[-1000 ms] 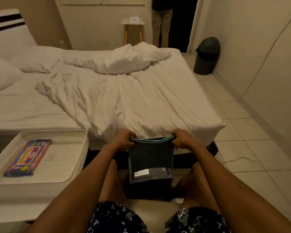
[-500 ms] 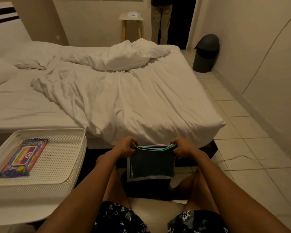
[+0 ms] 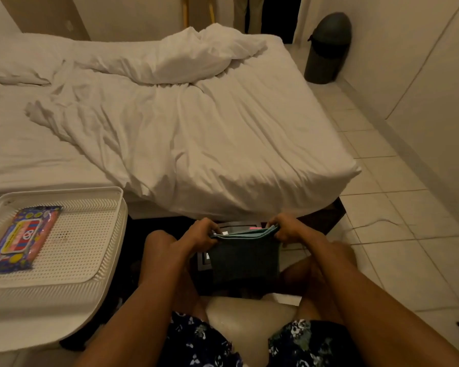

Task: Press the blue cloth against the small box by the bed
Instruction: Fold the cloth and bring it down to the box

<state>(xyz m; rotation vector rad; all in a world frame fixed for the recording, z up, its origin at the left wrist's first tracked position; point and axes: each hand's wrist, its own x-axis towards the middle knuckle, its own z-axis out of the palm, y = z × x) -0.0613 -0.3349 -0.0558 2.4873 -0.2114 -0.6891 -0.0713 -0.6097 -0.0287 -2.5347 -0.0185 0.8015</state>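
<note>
Cloth (image 3: 245,263) draped over small box (image 3: 204,260) — both hands' fingers (image 3: 212,231) pinching top corners.

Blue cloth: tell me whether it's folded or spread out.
Folded. The blue cloth shows several stacked layers along its top edge, pinched at each end by the left hand and the right hand, and hangs as a compact rectangle.
</note>
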